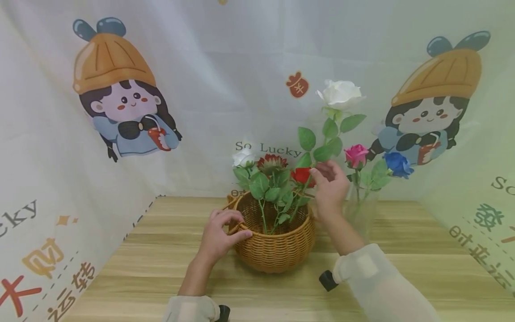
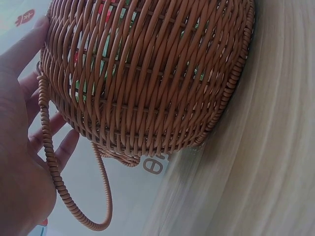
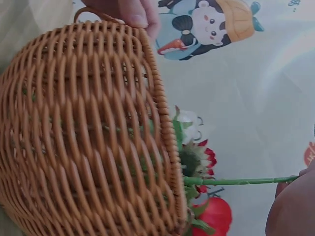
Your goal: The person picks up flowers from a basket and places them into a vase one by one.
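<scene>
A round wicker basket (image 1: 277,252) stands on the wooden table. My left hand (image 1: 220,232) grips its left rim, thumb over the edge; the thumb (image 3: 135,17) shows at the rim in the right wrist view. One looped handle (image 2: 51,152) hangs by the left palm. My right hand (image 1: 331,192) pinches the green stem (image 3: 241,181) of a tall white rose (image 1: 341,95), whose lower stem goes down into the basket. Also in the basket are a smaller white rose (image 1: 243,158), a dark red flower (image 1: 272,164) and a red rose (image 1: 301,175).
Just right of the basket, behind my right forearm, a clear vase (image 1: 360,214) holds a pink rose (image 1: 356,155) and a blue rose (image 1: 398,164). A printed cloth (image 1: 225,89) hangs behind the table (image 1: 161,250) and along both sides.
</scene>
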The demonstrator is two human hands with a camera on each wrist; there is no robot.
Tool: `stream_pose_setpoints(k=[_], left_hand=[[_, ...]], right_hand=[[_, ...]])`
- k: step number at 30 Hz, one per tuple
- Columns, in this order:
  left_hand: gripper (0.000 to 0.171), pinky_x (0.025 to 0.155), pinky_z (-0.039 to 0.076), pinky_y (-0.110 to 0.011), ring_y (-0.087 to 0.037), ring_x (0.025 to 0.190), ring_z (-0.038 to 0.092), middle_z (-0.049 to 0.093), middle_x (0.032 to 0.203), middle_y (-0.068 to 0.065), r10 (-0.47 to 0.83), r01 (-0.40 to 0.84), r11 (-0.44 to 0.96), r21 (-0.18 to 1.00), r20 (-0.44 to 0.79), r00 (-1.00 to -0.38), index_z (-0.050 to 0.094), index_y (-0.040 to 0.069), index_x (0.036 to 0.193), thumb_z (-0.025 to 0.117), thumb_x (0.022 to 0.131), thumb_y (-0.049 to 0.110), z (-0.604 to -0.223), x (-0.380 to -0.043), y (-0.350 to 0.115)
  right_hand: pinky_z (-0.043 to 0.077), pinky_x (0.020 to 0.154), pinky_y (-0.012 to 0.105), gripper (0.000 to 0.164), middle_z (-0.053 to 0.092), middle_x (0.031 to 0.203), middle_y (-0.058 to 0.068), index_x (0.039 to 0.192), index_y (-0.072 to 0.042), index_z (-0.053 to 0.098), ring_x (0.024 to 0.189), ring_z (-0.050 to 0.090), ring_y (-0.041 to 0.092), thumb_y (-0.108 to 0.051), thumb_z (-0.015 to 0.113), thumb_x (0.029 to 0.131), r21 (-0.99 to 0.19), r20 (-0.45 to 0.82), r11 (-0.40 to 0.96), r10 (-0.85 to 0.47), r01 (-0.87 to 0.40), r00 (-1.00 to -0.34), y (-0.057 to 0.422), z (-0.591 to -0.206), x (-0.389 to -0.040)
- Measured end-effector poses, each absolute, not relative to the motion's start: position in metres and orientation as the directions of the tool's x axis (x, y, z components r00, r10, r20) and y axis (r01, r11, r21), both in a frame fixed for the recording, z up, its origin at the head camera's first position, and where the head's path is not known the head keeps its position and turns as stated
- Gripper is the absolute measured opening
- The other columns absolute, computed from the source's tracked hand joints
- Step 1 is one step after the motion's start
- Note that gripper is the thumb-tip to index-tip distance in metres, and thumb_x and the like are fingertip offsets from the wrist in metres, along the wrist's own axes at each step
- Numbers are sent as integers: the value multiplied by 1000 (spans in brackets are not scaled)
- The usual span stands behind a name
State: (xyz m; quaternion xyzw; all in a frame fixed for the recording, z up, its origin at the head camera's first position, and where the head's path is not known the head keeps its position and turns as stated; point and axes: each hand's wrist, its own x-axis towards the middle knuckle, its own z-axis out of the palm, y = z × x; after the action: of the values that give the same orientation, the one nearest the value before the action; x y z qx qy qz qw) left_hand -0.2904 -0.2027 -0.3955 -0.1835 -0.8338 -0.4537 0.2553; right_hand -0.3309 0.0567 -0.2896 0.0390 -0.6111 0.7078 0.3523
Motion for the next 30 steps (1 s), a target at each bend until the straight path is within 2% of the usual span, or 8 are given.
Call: stream_pose_setpoints(k=[5, 9, 17, 25, 27, 30], left_hand=[[31, 87, 42, -52, -17, 103, 47, 67, 109, 5, 72, 540, 522, 660, 596, -799, 68, 23, 89, 88, 69, 37, -396, -291, -202], [32, 88, 41, -53, -17, 103, 48, 68, 109, 4, 68, 540, 526, 657, 600, -797, 68, 22, 88, 88, 69, 37, -396, -291, -202], [32, 87, 41, -52, -18, 103, 48, 68, 111, -4, 74, 544, 526, 654, 602, -795, 69, 21, 89, 88, 68, 36, -396, -290, -202], [33, 89, 40, -54, -17, 104, 47, 68, 111, 0, 59, 531, 519, 669, 592, -804, 70, 18, 90, 89, 68, 35, -396, -290, -202], [33, 89, 40, -54, -17, 104, 47, 68, 111, -1, 58, 535, 516, 668, 596, -801, 70, 18, 90, 89, 68, 34, -396, -290, -202], [33, 88, 41, -52, -17, 103, 47, 68, 111, 1, 58, 539, 517, 665, 601, -797, 70, 18, 90, 89, 68, 34, -397, -290, -201]], right_hand=[[51, 78, 22, 22, 70, 100, 11, 107, 3, 68, 87, 64, 10, -3, 73, 86, -845, 485, 17, 446, -535, -752, 69, -280, -328], [53, 75, 25, 24, 70, 96, 7, 109, 6, 68, 84, 66, 12, -1, 72, 86, -828, 485, -42, 448, -559, -751, 79, -274, -329], [53, 69, 21, 21, 69, 88, 4, 105, 10, 68, 79, 66, 13, 4, 72, 84, -788, 510, -53, 501, -613, -699, 97, -260, -329], [52, 64, 20, 14, 68, 83, -1, 95, 2, 70, 75, 64, 12, 7, 72, 82, -742, 576, 8, 518, -670, -632, 121, -251, -331], [50, 60, 19, 13, 69, 82, -2, 93, 1, 71, 70, 63, 12, 7, 72, 81, -734, 594, 47, 528, -678, -607, 128, -250, -332], [50, 61, 19, 12, 68, 82, -4, 94, 1, 71, 71, 62, 10, 5, 72, 83, -731, 619, 120, 531, -672, -579, 138, -246, -331]])
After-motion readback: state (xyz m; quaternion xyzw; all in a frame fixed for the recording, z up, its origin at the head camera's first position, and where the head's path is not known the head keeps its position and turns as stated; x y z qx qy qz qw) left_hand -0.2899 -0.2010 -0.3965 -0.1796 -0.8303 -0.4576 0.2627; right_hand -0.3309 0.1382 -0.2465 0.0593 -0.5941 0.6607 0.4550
